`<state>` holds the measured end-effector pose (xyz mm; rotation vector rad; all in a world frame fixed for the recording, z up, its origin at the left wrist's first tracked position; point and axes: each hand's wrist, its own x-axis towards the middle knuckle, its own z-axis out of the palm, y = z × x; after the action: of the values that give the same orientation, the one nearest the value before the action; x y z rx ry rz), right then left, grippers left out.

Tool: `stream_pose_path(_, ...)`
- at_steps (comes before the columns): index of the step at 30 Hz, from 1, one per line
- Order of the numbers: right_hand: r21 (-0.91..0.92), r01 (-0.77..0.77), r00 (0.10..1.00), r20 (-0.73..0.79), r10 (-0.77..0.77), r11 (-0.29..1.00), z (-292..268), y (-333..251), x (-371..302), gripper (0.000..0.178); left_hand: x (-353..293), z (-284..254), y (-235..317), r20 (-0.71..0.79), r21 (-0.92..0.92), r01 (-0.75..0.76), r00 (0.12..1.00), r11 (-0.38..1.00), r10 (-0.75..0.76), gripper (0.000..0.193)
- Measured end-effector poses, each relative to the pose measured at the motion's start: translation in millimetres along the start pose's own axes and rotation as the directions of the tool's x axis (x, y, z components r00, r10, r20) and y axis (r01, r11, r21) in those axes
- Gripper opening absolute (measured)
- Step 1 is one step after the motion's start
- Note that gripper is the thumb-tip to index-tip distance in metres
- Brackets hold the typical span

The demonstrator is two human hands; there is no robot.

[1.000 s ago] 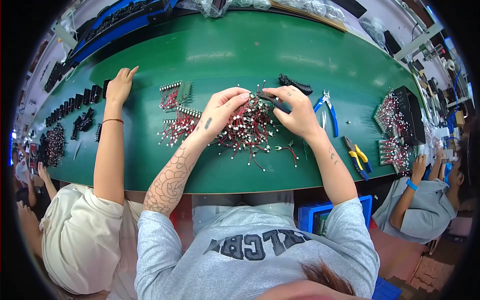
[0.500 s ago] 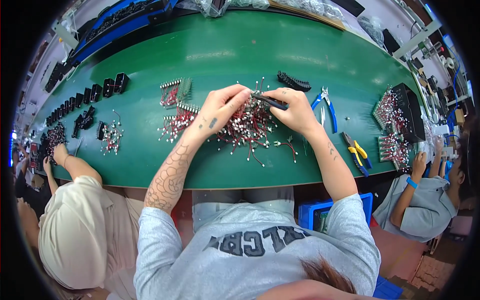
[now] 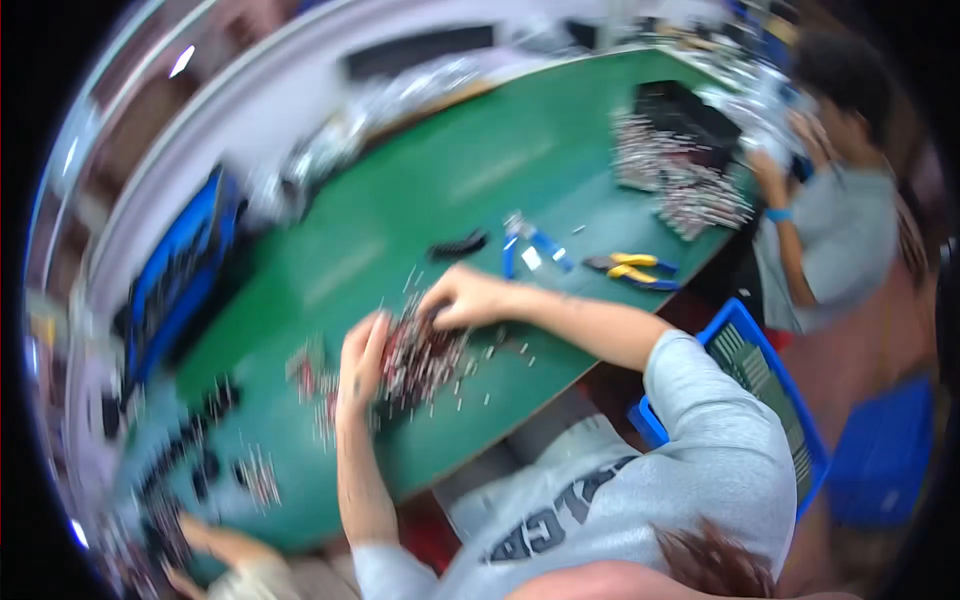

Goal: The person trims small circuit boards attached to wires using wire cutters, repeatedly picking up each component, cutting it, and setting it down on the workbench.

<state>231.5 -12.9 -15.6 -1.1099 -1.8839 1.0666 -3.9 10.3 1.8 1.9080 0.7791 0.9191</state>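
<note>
Both my hands are at a pile of red-and-white wired connectors (image 3: 425, 365) on the green table (image 3: 300, 290); motion blurs the picture. My left hand (image 3: 362, 362) is closed at the pile's left edge, thumb against fingers, and what it pinches cannot be made out. My right hand (image 3: 472, 298) is closed around dark-handled pliers, mostly hidden by the fingers, at the top of the pile. Beyond the hands lies a black strip of parts (image 3: 457, 246). To its right are blue-handled cutters (image 3: 538, 245) and yellow-and-blue pliers (image 3: 635, 270).
More wired connectors (image 3: 690, 190) lie by a black box (image 3: 690, 115) at the far right, near a co-worker (image 3: 835, 230). A blue crate (image 3: 815, 440) with green boards stands right of me. Black parts (image 3: 190, 430) line the left side, near another person's arm (image 3: 230, 545).
The whole view has swung and tilted, bringing the blue crate and the right-hand co-worker further into sight. Both my hands stay at the wire pile.
</note>
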Motion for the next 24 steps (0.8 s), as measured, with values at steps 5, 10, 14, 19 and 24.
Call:
stream_pose_path(5, -0.03, 0.105, 0.993, -0.055, -0.106, 0.994, 2.8, 15.2, 0.9, 0.031, -1.1, -4.1, -11.6, 0.084, -0.13, 0.152, 0.986, 0.98, -0.142, 0.031)
stream_pose_path(10, 0.06, 0.067, 0.997, -0.029, -0.065, 0.996, 2.1, 6.3, 1.0, 0.029, 2.0, -4.3, -11.3, 0.087, -0.176, 0.108, 0.992, 0.978, -0.093, 0.028)
stream_pose_path(14, -0.051, 0.109, 0.988, -0.1, -0.114, 0.993, 9.5, 9.6, 0.9, 0.027, -2.2, -3.0, -13.3, 0.064, -0.148, 0.132, 0.99, 0.98, -0.124, 0.026)
stream_pose_path(19, -0.25, 0.147, 0.955, -0.216, -0.203, 0.957, 13.5, 13.8, 0.7, 0.025, -3.1, 4.6, -4.8, 0.047, -0.026, 0.121, 0.992, 0.992, -0.12, 0.026)
stream_pose_path(24, -0.313, 0.138, 0.946, -0.239, -0.218, 0.94, 11.6, 12.6, -2.9, 0.024, -3.4, 10.5, -2.7, 0.075, 0.008, 0.077, 0.994, 0.997, -0.077, 0.027)
